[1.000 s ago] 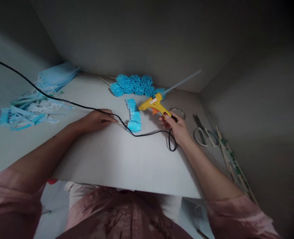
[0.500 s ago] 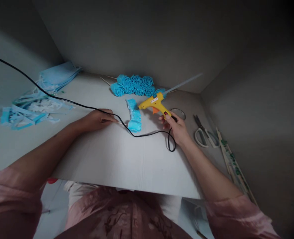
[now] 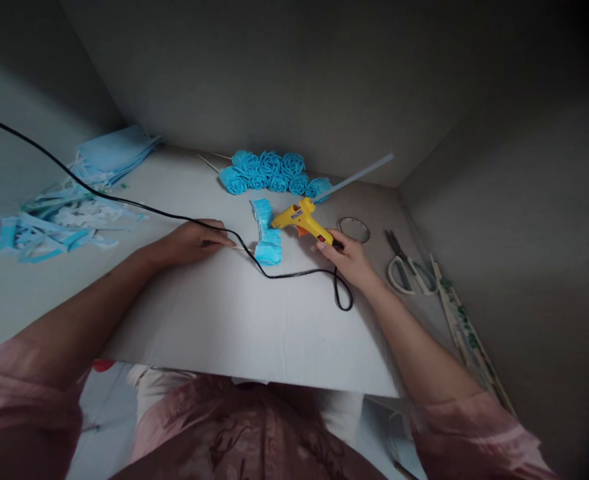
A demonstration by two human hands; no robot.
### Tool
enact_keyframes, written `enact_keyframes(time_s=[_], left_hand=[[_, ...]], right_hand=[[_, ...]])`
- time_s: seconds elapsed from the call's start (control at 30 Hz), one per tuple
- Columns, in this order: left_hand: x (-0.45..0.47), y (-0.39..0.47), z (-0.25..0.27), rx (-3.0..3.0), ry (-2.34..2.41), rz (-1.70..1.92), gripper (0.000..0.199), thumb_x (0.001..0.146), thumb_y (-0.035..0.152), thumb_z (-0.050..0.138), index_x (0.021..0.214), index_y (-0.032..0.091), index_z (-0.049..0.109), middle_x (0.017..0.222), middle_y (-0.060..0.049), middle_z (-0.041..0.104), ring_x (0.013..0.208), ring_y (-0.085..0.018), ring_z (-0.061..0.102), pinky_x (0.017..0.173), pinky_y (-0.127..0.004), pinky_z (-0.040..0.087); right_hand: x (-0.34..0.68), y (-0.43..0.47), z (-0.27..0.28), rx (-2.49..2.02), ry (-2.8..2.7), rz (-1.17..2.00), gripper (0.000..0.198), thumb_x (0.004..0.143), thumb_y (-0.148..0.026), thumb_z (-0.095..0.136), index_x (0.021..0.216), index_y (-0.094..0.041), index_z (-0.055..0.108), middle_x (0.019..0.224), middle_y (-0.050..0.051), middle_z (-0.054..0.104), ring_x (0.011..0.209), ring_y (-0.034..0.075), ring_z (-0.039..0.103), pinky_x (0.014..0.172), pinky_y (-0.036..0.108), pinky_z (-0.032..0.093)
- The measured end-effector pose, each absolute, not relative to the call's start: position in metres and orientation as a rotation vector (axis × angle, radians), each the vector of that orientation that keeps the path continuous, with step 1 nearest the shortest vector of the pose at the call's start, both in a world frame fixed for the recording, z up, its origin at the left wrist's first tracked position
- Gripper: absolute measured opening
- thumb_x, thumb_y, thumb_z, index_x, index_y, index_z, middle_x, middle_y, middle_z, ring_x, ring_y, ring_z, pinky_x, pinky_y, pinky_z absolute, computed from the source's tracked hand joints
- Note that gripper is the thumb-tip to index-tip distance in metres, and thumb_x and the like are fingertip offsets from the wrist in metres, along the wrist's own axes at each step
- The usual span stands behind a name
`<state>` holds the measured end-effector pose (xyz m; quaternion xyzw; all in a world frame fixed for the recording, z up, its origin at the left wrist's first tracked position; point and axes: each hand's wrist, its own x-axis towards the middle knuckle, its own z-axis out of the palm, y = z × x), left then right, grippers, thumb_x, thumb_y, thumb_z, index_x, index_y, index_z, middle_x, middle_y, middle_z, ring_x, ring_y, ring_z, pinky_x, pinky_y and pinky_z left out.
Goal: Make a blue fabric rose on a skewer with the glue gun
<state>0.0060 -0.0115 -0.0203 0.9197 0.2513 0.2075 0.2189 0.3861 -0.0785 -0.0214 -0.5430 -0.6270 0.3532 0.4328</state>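
Observation:
My right hand (image 3: 350, 260) is closed around the handle of a yellow glue gun (image 3: 302, 221), a long clear glue stick (image 3: 354, 178) poking out of its back end. The nozzle is right at a ruffled blue strip (image 3: 268, 248); whether they touch I cannot tell. Between the fingers of my left hand (image 3: 194, 241) is a thin wooden stick (image 3: 243, 248), whose far end meets the lower part of the strip. The gun's black cord (image 3: 294, 274) crosses over the stick and loops below my right hand.
Several blue fabric roses (image 3: 270, 172) on sticks lie at the back. To the left are stacked blue face masks (image 3: 117, 153) and cut scraps (image 3: 57, 230). A tape-like ring (image 3: 353, 230), scissors (image 3: 409, 267) and long sticks with green bits (image 3: 467, 327) lie on the right.
My right hand has brought the glue gun slightly left and down, its nozzle now nearer the middle of the blue strip. My left hand stays in place with the stick.

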Motion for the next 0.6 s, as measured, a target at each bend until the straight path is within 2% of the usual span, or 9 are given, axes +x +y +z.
enact_keyframes(time_s=[0.13,0.3,0.47,0.6], left_hand=[[0.006,-0.011,-0.021,2.550,0.679,0.585,0.031,0.105,0.030,0.054,0.111,0.018,0.082,0.097,-0.010,0.071,0.088,-0.017,0.068,0.080,-0.025,0.051],[0.007,-0.008,-0.025,2.535,0.673,0.604,0.031,0.105,0.032,0.054,0.110,0.021,0.082,0.098,-0.008,0.073,0.089,-0.017,0.069,0.081,-0.023,0.050],[0.006,-0.005,-0.032,2.522,0.683,0.630,0.030,0.105,0.033,0.055,0.112,0.023,0.082,0.096,-0.006,0.075,0.088,-0.015,0.069,0.080,-0.021,0.050],[0.006,-0.005,-0.035,2.523,0.656,0.659,0.030,0.104,0.035,0.057,0.110,0.022,0.083,0.099,-0.007,0.076,0.085,-0.014,0.070,0.076,-0.019,0.050]], right_hand=[[0.386,-0.078,-0.017,-1.277,-1.355,1.042,0.043,0.077,-0.064,0.078,0.088,-0.023,0.073,0.076,0.001,0.071,0.063,0.015,0.055,0.060,0.028,0.047],[0.381,-0.070,0.006,-1.159,-1.069,1.210,0.055,0.067,-0.069,0.083,0.096,-0.024,0.073,0.076,0.001,0.068,0.061,0.014,0.055,0.055,0.027,0.048],[0.385,-0.060,0.047,-1.051,-1.046,1.254,0.045,0.079,-0.068,0.073,0.098,-0.028,0.074,0.070,-0.001,0.060,0.056,0.013,0.050,0.053,0.027,0.047],[0.384,-0.061,0.060,-0.994,-1.114,1.178,0.049,0.087,-0.074,0.060,0.101,-0.029,0.073,0.061,-0.004,0.053,0.050,0.012,0.045,0.049,0.027,0.044]])
